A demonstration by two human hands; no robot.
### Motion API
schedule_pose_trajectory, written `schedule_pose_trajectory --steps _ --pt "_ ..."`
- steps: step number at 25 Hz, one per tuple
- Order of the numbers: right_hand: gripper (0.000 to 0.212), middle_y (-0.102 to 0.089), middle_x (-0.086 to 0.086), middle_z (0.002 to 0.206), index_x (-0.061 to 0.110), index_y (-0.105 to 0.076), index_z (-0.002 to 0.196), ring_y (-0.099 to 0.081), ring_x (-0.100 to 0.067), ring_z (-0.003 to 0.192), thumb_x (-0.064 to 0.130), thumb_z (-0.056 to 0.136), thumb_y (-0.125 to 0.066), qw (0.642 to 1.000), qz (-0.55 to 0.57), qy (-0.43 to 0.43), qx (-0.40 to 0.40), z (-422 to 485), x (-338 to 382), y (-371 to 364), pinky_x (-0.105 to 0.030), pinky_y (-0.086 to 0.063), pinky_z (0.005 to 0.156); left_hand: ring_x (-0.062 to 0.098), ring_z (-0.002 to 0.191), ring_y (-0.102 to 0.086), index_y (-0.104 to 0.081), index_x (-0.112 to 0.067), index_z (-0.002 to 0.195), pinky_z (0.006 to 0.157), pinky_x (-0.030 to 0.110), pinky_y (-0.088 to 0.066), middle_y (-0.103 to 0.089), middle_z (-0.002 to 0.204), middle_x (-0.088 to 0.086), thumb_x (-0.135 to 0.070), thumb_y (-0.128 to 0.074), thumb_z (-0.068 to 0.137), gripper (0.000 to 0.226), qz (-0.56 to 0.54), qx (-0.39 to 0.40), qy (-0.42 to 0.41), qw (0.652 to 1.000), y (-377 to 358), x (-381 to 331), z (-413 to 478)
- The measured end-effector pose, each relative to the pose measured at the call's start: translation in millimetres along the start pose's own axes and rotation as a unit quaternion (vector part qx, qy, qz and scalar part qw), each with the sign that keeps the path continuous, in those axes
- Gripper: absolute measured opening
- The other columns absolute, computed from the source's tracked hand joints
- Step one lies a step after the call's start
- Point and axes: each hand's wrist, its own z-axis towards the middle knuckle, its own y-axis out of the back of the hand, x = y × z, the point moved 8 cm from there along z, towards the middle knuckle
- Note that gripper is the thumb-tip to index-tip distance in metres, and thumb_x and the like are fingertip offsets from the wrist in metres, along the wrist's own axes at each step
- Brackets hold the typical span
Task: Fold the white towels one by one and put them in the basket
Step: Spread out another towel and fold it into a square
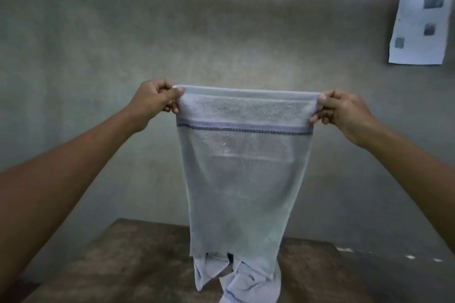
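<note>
A white towel (242,179) with a dark patterned stripe near its top hangs stretched in the air in front of me. My left hand (155,97) pinches its top left corner and my right hand (344,112) pinches its top right corner. The towel hangs straight down, thin enough to see through. Its lower edge reaches a crumpled heap of white towels (236,280) lying on the table. No basket is in view.
A worn brown wooden table (128,261) stands below, against a bare grey wall. A sheet of paper (421,24) with small pictures is stuck on the wall at the upper right.
</note>
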Motion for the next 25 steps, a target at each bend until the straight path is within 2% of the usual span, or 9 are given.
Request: schedule_pose_trajectory --steps 2,4,6,8,13,16,20,23,25 --pt "0.017 -0.056 -0.008 0.052 0.010 -0.051 0.075 -0.056 -0.016 0.039 0.005 0.090 -0.045 0.988 0.002 -0.107 0.110 -29.5 -26.8 -11.0 -0.028 -0.041 0.050 0.009 0.039 -0.051 -0.055 -0.012 0.067 0.051 0.021 -0.044 -0.050 0.039 -0.002 -0.015 -0.066 0.083 0.020 -0.010 0.108 0.092 0.990 -6.1 20.9 -28.6" --pt "0.013 -0.052 -0.005 0.050 0.008 -0.052 0.072 -0.050 -0.015 0.037 0.008 0.084 -0.048 0.958 -0.008 -0.199 0.204 -63.3 -55.0 -17.6 -0.023 -0.043 0.042 0.010 0.036 -0.041 -0.057 -0.016 0.056 0.047 0.020 -0.040 -0.041 0.038 -0.001 -0.022 -0.075 0.071 0.024 -0.011 0.237 0.193 0.952 -15.4 46.8 -68.1" --pt "0.011 -0.053 -0.005 0.052 0.007 -0.053 0.071 -0.048 -0.015 0.039 0.009 0.081 -0.050 0.932 -0.003 -0.259 0.254 -90.3 -80.1 -21.1 -0.021 -0.042 0.039 0.010 0.037 -0.034 -0.054 -0.016 0.051 0.042 0.019 -0.035 -0.038 0.038 0.002 -0.030 -0.079 0.060 0.030 -0.012 0.330 0.267 0.905 -23.3 68.8 -105.2" --pt "0.012 -0.056 -0.006 0.055 0.008 -0.054 0.074 -0.051 -0.014 0.040 0.008 0.084 -0.049 0.917 -0.012 -0.295 0.269 -110.2 -106.8 -23.2 -0.019 -0.043 0.039 0.010 0.036 -0.034 -0.054 -0.011 0.061 0.042 0.018 -0.035 -0.039 0.037 0.003 -0.029 -0.080 0.065 0.032 0.014 0.363 0.305 0.880 -30.2 90.5 -131.2" --pt "0.015 -0.061 -0.012 0.059 0.009 -0.050 0.080 -0.062 -0.014 0.045 0.007 0.094 -0.047 0.918 -0.103 -0.308 0.227 -144.4 -196.0 -36.2 -0.018 -0.040 0.041 0.005 0.042 -0.057 -0.053 -0.007 0.081 0.042 0.014 -0.039 -0.061 0.051 0.002 -0.015 -0.057 0.092 0.014 0.105 0.306 0.298 0.898 -58.5 164.7 -173.3" --pt "0.015 -0.064 -0.016 0.062 0.008 -0.048 0.081 -0.069 -0.016 0.054 0.006 0.096 -0.047 0.901 -0.115 -0.351 0.226 -186.7 -270.9 -56.2 -0.019 -0.049 0.044 0.005 0.044 -0.058 -0.054 -0.007 0.077 0.047 0.018 -0.039 -0.064 0.049 -0.002 -0.013 -0.058 0.091 0.016 0.140 0.308 0.301 0.892 -80.6 237.3 -222.7" --pt "0.021 -0.063 -0.014 0.069 0.008 -0.048 0.076 -0.069 -0.011 0.055 0.004 0.096 -0.045 0.894 -0.137 -0.376 0.199 -243.3 -350.1 -73.1 -0.021 -0.049 0.050 0.004 0.048 -0.058 -0.054 -0.014 0.071 0.054 0.020 -0.043 -0.062 0.047 -0.006 -0.014 -0.062 0.088 0.018 0.192 0.261 0.321 0.890 -92.8 321.6 -283.8" --pt "0.020 -0.065 -0.014 0.069 0.006 -0.054 0.075 -0.067 -0.018 0.059 0.006 0.094 -0.049 0.905 -0.152 -0.361 0.163 -256.2 -384.1 -77.4 -0.037 -0.050 0.064 0.007 0.054 -0.055 -0.058 -0.012 0.070 0.058 0.023 -0.043 -0.062 0.060 0.001 -0.013 -0.063 0.087 0.017 0.204 0.224 0.318 0.898 -101.2 353.5 -297.5" --pt "0.020 -0.064 -0.012 0.068 0.008 -0.056 0.075 -0.061 -0.021 0.061 0.008 0.094 -0.050 0.917 -0.179 -0.332 0.133 -246.9 -395.8 -78.7 -0.037 -0.049 0.068 0.014 0.064 -0.052 -0.060 -0.011 0.074 0.058 0.020 -0.040 -0.062 0.070 0.006 -0.014 -0.063 0.087 0.014 0.213 0.206 0.307 0.904 -106.8 369.2 -293.8"
